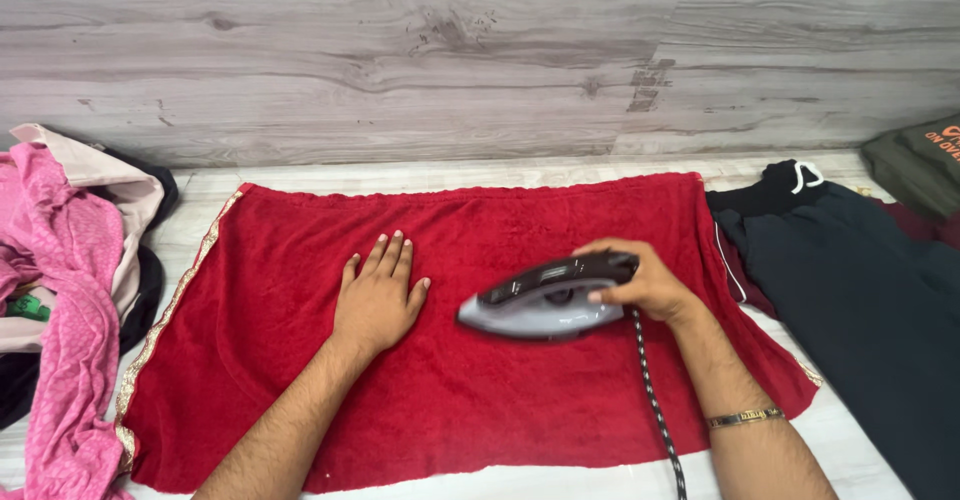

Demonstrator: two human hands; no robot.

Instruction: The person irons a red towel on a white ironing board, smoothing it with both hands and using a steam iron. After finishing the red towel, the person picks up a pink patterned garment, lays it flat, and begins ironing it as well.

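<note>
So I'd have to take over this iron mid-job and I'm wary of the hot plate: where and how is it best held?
Grip the iron by its dark top handle, coming from above and behind, at the cord end. The handle runs along the body, well above the soleplate lying flat on the red cloth, with the pointed nose leftward. The right hand holds it that way, fingers wrapped round.

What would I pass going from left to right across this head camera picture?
Pink garment → red cloth with the left hand flat on it → iron gripped by the right hand → dark trousers → olive green garment.
</note>
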